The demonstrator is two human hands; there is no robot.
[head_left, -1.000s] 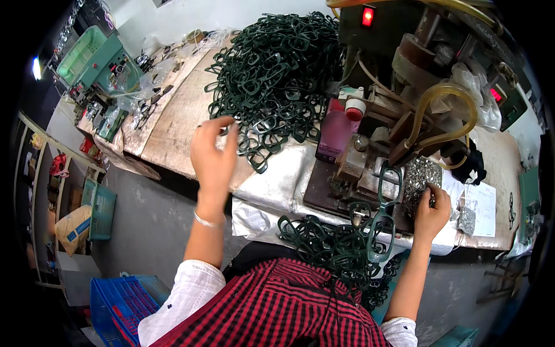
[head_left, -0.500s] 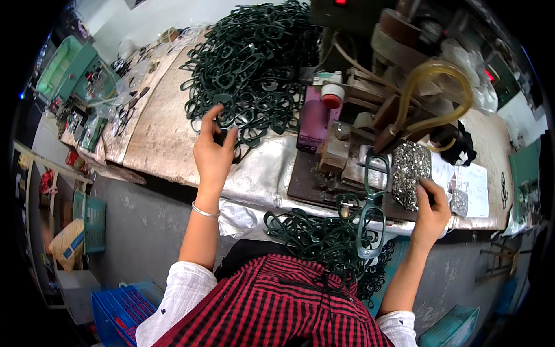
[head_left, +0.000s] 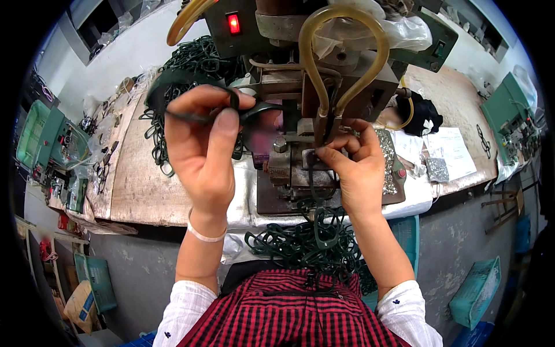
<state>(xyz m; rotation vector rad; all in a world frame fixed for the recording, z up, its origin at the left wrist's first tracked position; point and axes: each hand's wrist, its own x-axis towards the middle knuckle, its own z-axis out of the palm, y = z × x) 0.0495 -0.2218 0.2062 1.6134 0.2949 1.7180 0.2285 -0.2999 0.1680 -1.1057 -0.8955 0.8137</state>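
My left hand (head_left: 203,153) is raised in front of the machine, thumb and fingers closed on a dark green eyeglass frame (head_left: 263,108). Under the looped yellow tube (head_left: 378,34), my right hand (head_left: 361,173) pinches at the head of the bench machine (head_left: 289,165); whatever its fingertips hold is hidden. Another dark eyeglass frame (head_left: 326,232) hangs from the machine's metal block, just left of my right hand. Small shiny metal pieces (head_left: 388,165) lie heaped to the right of that hand.
A big pile of green frames (head_left: 202,58) lies behind my left hand. More frames (head_left: 283,243) are heaped at my lap. Paper sheets (head_left: 454,153) and a small bag of metal pieces (head_left: 437,169) lie at right. The machine's red switch (head_left: 233,23) glows.
The view has shifted toward the machine. My left hand, previously open at the far pile, now holds an eyeglass frame. My right hand moved from the metal pieces to the machine head.
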